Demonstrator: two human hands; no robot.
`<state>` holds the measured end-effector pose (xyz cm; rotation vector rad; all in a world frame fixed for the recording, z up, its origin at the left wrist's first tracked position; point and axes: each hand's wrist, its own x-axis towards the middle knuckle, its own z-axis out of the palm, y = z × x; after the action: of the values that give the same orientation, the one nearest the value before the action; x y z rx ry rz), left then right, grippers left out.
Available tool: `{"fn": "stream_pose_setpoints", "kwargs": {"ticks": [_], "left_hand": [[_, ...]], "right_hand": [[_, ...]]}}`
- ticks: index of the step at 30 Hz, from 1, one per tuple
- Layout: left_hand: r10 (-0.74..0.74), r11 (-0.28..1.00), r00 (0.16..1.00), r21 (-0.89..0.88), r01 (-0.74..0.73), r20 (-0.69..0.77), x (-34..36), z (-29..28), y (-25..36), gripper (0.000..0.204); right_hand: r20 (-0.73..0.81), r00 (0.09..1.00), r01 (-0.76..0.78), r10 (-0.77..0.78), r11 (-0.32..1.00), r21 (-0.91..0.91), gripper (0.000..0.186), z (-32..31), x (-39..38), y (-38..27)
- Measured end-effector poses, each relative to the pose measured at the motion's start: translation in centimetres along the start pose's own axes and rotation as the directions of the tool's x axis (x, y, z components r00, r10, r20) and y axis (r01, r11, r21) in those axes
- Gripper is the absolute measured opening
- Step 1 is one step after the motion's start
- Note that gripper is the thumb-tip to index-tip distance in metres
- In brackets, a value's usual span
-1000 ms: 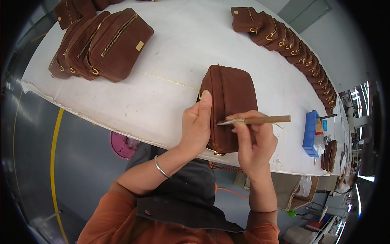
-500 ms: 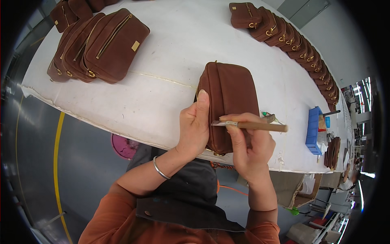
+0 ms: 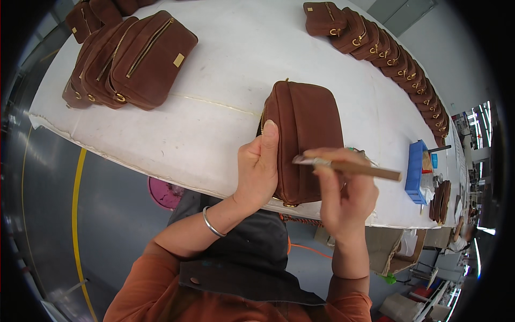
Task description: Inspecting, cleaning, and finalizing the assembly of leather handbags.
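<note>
A brown leather zip bag [image 3: 316, 118] stands at the table's front edge, a gold zip along its left side. My left hand [image 3: 258, 166] grips its left edge, thumb up along the side and the other fingers mostly hidden. In my right hand [image 3: 348, 196] is a slim wooden-handled tool [image 3: 370, 170] with a pale wrapped neck and a narrow tip, pinched between thumb and fingers. Its tip is over the bag's lower front, right of the raised seam; whether it touches the leather I cannot tell.
Matching bags [image 3: 155, 59] lean together at the left of the white table [image 3: 225, 64]. A long row of bags [image 3: 397, 59] curves along the far right edge. A blue bin [image 3: 414, 173] holding small items stands at the right, beside another brown leather piece [image 3: 440, 201]. A pink bucket [image 3: 163, 193] is on the floor.
My right hand and the tool have moved right, and the tip has gone from the bag's left seam area onto its front. My left hand and the bag have barely shifted.
</note>
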<state>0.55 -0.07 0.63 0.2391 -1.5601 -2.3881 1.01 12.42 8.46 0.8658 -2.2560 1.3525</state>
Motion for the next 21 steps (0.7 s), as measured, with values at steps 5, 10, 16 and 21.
{"fn": "stream_pose_setpoints", "kwargs": {"ticks": [5,10,16,21], "left_hand": [[-0.055,0.994,0.998,-0.091,0.053,-0.025,-0.2,0.4,0.1,0.056],[0.019,0.997,1.000,-0.080,-0.017,0.016,0.2,-0.1,-1.3,0.056],[-0.012,0.993,1.000,-0.114,0.011,-0.013,-0.4,0.5,-0.2,0.055],[0.021,0.995,1.000,-0.094,-0.022,-0.009,-0.3,-0.2,-0.9,0.055]], "right_hand": [[0.062,0.995,0.087,-0.079,0.984,-0.152,0.013,-0.3,0.5,0.6],[0.145,0.985,0.103,-0.094,0.993,-0.055,0.015,0.4,-0.4,-0.2],[-0.141,0.981,-0.130,0.133,0.991,0.032,0.013,-1.7,0.1,0.6],[-0.011,0.994,-0.109,0.110,0.991,0.071,0.015,-1.6,-0.5,0.4]]}}
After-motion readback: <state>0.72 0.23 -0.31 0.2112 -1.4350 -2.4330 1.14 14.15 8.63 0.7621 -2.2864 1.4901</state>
